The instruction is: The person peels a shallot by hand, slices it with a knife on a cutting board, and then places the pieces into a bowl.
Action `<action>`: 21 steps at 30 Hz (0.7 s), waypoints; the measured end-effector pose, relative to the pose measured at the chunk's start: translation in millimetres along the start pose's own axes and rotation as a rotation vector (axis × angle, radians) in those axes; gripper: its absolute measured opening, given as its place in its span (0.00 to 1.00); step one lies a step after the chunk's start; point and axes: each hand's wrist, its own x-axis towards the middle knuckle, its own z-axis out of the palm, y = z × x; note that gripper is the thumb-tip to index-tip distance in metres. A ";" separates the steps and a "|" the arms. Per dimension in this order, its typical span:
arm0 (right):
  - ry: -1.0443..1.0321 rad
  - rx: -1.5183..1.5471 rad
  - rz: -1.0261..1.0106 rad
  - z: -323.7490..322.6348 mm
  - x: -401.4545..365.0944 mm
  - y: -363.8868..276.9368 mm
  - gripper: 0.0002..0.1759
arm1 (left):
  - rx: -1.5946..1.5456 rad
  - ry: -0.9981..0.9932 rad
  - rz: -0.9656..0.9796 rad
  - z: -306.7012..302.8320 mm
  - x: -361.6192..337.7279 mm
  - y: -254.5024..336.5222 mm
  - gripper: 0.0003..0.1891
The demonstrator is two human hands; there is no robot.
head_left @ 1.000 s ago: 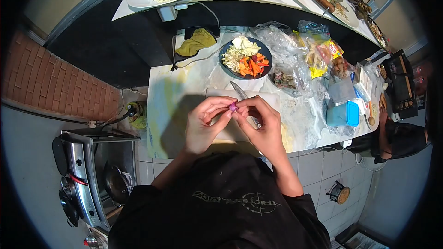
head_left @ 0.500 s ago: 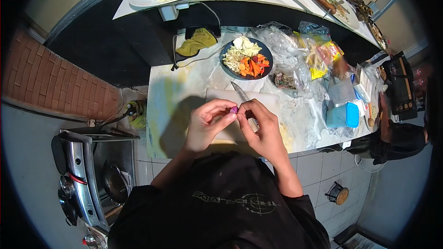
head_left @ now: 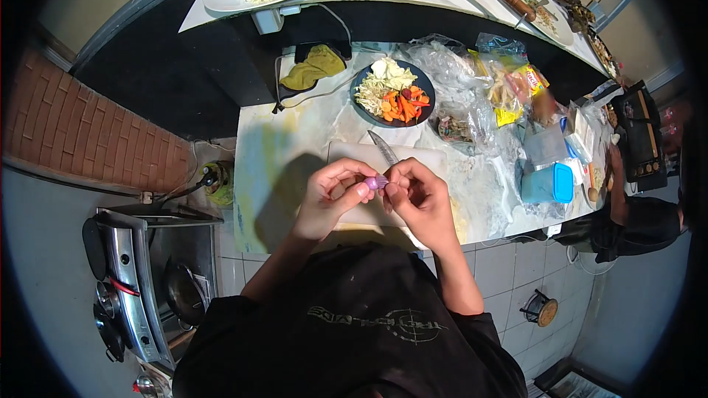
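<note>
A small purple shallot (head_left: 374, 183) is pinched between both my hands, above the white cutting board (head_left: 350, 151). My left hand (head_left: 332, 195) grips its left side with thumb and fingertips. The fingertips of my right hand (head_left: 417, 195) close on its right end, where a pale, loose-looking bit of skin shows. Under and behind my right hand lies a knife (head_left: 383, 147), its blade pointing away over the board; the handle is mostly hidden.
Beyond the board sits a dark plate (head_left: 394, 122) of carrots, cabbage and sprouts. Plastic bags (head_left: 450, 66) and a blue-lidded container (head_left: 549, 184) crowd the right side. A green cloth (head_left: 315, 68) lies at the back left. Another person (head_left: 627, 228) is at far right.
The shallot has turned between my fingers and shows more of its paler purple side. My right fingers have shifted slightly at its right end.
</note>
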 end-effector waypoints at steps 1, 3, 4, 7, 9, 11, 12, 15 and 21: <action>-0.006 0.078 -0.008 1.6 0.8 -2.5 0.04 | -0.044 0.003 0.019 0.7 0.6 -1.0 0.09; -0.011 0.155 -0.017 1.6 1.6 -2.9 0.05 | -0.055 0.023 0.024 1.9 1.3 -2.5 0.09; -0.006 0.133 -0.036 0.4 1.8 -0.8 0.05 | -0.066 0.044 0.029 2.2 1.4 -3.1 0.09; 0.007 0.160 -0.067 1.1 3.3 -1.0 0.08 | -0.063 0.006 0.055 2.1 1.9 -3.8 0.10; 0.017 0.209 -0.079 3.6 3.6 -3.4 0.10 | -0.033 0.043 0.034 4.7 1.9 -2.4 0.10; 0.084 0.130 -0.117 5.3 3.5 -6.0 0.11 | -0.003 0.080 0.013 6.1 2.2 -4.0 0.11; 0.085 0.129 -0.117 3.9 3.8 -3.1 0.11 | 0.040 0.063 0.043 5.7 2.6 -6.8 0.11; 0.098 -0.040 -0.117 -1.0 3.9 5.2 0.09 | 0.070 0.033 0.037 5.4 2.2 -9.3 0.11; 0.117 -0.276 -0.077 -4.1 2.1 10.1 0.05 | 0.055 0.062 -0.064 2.7 2.6 -12.0 0.09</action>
